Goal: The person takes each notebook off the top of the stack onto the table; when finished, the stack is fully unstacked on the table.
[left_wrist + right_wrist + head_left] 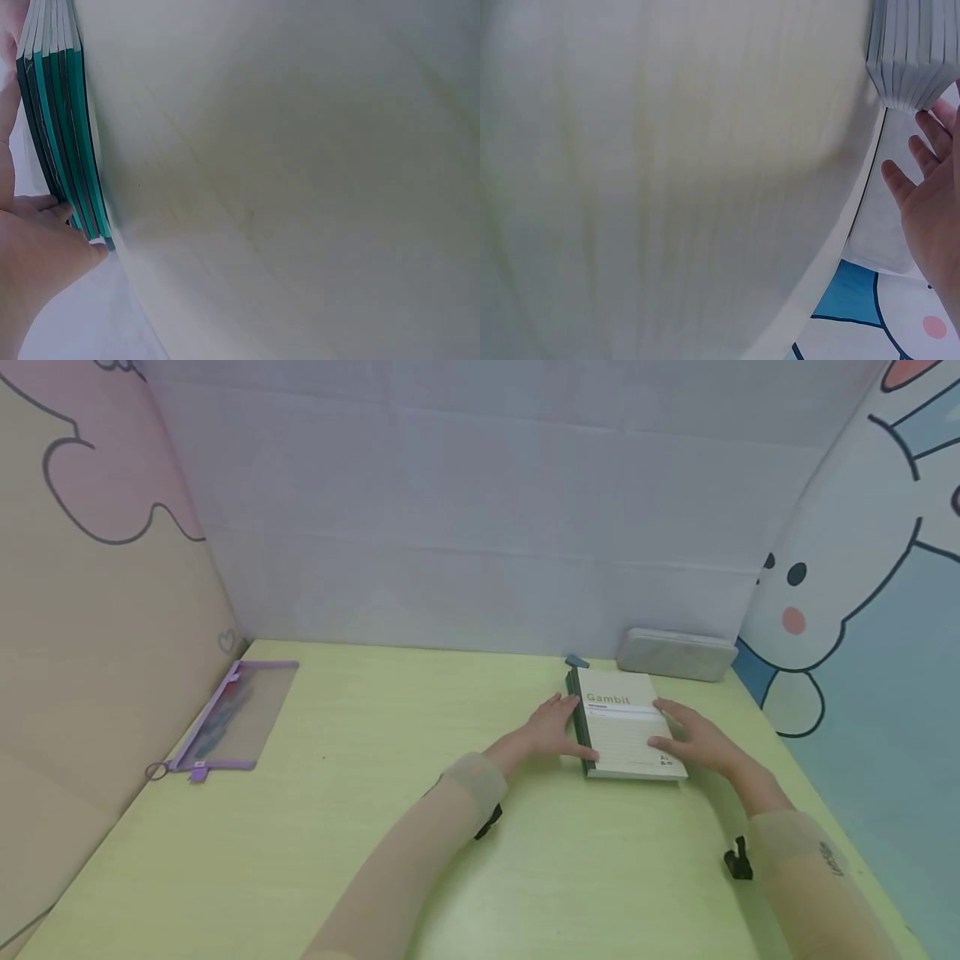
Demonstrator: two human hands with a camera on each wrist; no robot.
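Observation:
A stack of notebooks point(622, 735) lies on the table, the top cover pale and printed "Gambit". Several green spines point(64, 142) show in the left wrist view, and white page edges point(911, 52) in the right wrist view. My left hand point(553, 728) lies along the spine side, fingers spread, its thumb at the near left corner of the top cover. On the opposite side, my right hand point(697, 739) has its fingertips and thumb right at the long edge. Its fingers point(922, 157) look spread and relaxed in the right wrist view.
A pale grey case point(677, 654) stands behind the notebooks against the back wall. A small blue-grey object point(577, 661) lies just beyond the stack. At the far left is a clear zip pouch point(262, 710) with purple edging. A cartoon-printed wall point(885, 693) borders the table's right side.

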